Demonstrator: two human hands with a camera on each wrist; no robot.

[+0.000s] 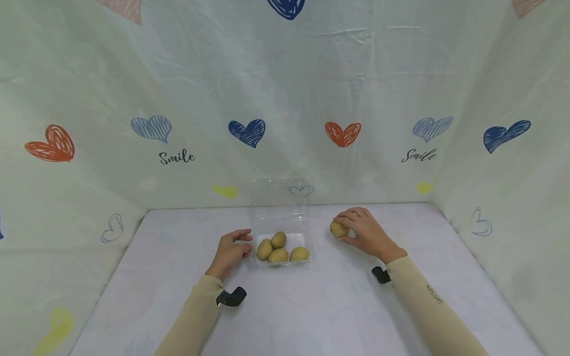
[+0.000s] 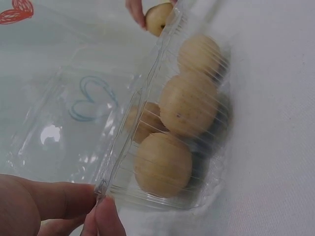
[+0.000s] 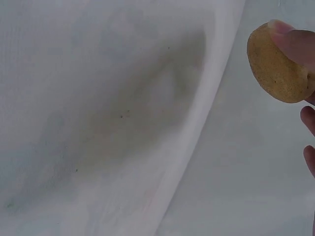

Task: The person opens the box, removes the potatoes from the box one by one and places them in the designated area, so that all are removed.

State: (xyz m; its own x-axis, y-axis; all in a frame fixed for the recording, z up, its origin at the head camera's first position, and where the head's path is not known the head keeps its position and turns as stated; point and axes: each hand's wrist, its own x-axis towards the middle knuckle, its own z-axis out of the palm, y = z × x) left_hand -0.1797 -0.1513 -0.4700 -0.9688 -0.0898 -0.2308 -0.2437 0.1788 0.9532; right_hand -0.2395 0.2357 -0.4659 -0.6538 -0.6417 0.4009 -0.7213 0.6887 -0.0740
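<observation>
An egg-shaped yellow-brown fruit (image 1: 339, 229) with a dark spot at one end is held between the thumb and fingers of my right hand (image 1: 366, 234), to the right of the container. In the right wrist view my thumb presses on this fruit (image 3: 275, 66). My left hand (image 1: 230, 254) is at the left side of a clear plastic clamshell container (image 1: 295, 239); the left wrist view has its thumb and fingers pinching the container's rim (image 2: 106, 179) at a corner. Several similar fruits (image 2: 189, 104) lie inside, and the see-through lid (image 1: 279, 198) stands raised at the back.
White cloth covers the tabletop (image 1: 311, 311). Behind it and at both sides hangs a pale curtain (image 1: 294, 89) printed with hearts and "Smile" lettering. A small black device (image 1: 231, 296) sits at the left wrist, and another black device (image 1: 381, 275) at the right.
</observation>
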